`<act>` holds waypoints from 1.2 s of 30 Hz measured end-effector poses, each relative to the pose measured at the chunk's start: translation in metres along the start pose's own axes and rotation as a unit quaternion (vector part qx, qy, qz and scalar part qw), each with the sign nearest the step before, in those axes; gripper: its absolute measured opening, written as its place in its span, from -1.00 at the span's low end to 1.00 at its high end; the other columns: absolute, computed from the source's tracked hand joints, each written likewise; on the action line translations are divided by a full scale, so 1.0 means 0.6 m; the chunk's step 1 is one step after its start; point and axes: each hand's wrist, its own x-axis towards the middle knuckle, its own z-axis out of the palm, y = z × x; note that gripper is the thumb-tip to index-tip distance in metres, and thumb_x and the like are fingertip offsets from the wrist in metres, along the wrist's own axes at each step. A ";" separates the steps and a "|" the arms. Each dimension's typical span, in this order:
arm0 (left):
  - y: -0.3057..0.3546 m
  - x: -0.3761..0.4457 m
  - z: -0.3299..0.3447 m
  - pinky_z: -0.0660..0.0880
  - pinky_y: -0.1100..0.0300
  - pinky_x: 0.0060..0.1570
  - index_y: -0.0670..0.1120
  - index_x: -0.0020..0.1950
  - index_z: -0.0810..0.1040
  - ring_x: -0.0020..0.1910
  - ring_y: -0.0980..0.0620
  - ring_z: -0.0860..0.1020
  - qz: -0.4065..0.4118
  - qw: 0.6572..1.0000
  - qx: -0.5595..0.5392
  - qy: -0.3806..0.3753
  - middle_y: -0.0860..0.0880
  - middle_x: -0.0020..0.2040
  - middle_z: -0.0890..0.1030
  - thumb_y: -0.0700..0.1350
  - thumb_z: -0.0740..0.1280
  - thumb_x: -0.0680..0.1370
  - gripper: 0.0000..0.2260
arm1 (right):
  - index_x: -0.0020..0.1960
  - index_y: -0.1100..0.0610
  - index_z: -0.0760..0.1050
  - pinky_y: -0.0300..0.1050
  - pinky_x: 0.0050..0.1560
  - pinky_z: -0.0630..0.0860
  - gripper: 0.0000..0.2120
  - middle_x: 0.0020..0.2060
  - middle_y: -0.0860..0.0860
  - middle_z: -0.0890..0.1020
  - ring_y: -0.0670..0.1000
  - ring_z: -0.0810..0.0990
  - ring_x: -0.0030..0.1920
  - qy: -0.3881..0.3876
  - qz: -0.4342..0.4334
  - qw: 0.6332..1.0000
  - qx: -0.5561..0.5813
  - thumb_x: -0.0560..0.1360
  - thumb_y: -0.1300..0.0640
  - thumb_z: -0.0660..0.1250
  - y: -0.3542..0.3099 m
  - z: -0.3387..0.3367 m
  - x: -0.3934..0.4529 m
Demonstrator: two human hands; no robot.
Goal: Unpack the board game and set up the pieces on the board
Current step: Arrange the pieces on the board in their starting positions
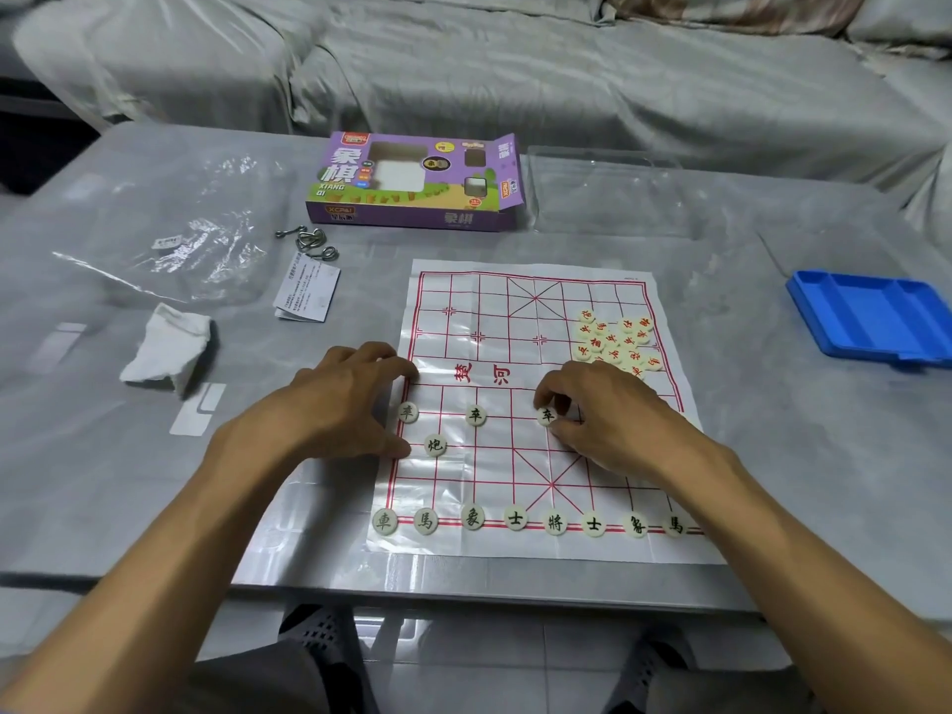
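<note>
A white paper xiangqi board (515, 311) with red lines lies on the table. Several black-lettered round pieces (555, 523) line its near edge. Two soldier pieces (475, 415) and a cannon piece (435, 445) stand further up. My right hand (602, 414) pinches another black soldier piece (546, 415) at the board's middle column. My left hand (345, 399) rests with curled fingers on the board's left edge, beside the leftmost soldier (407, 412). A heap of red-lettered pieces (615, 340) sits on the board's far right.
The purple game box (412, 182) lies open behind the board, a clear plastic lid (602, 193) to its right. A blue tray (870, 316) sits far right. Left are a plastic bag (190, 224), metal ring puzzle (307, 239), leaflet (307, 293) and crumpled tissue (167, 347).
</note>
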 end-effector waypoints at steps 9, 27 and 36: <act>0.001 -0.007 -0.018 0.32 -0.05 0.37 0.18 0.46 0.22 0.46 -0.03 0.19 0.015 0.999 -0.025 -0.037 0.12 0.51 0.18 0.21 0.51 0.35 -0.23 | 0.22 -0.06 0.46 -0.13 -0.03 0.45 -0.68 0.03 -0.13 0.51 -0.05 0.47 0.07 0.010 0.012 1.000 -0.003 0.50 -0.06 0.36 0.006 -0.007 -0.002; 0.057 0.012 -0.040 0.40 0.19 0.16 0.13 0.44 0.33 0.29 0.09 0.42 0.097 0.994 0.019 0.052 0.14 0.43 0.37 -0.01 0.26 0.61 -0.60 | 0.34 -0.04 0.42 -0.17 0.00 0.45 -0.67 0.19 -0.05 0.56 -0.05 0.53 0.03 0.028 0.192 0.981 0.022 0.58 0.05 0.29 0.131 -0.107 -0.001; 0.100 0.073 -0.072 0.37 0.18 0.17 0.12 0.42 0.36 0.28 0.05 0.46 0.099 0.993 -0.018 0.060 0.13 0.42 0.40 -0.01 0.21 0.63 -0.66 | 0.13 -0.07 0.49 -0.12 0.03 0.58 -0.69 -0.01 -0.12 0.55 -0.09 0.53 -0.09 -0.029 0.212 0.977 0.023 0.43 -0.03 0.48 0.156 -0.084 0.039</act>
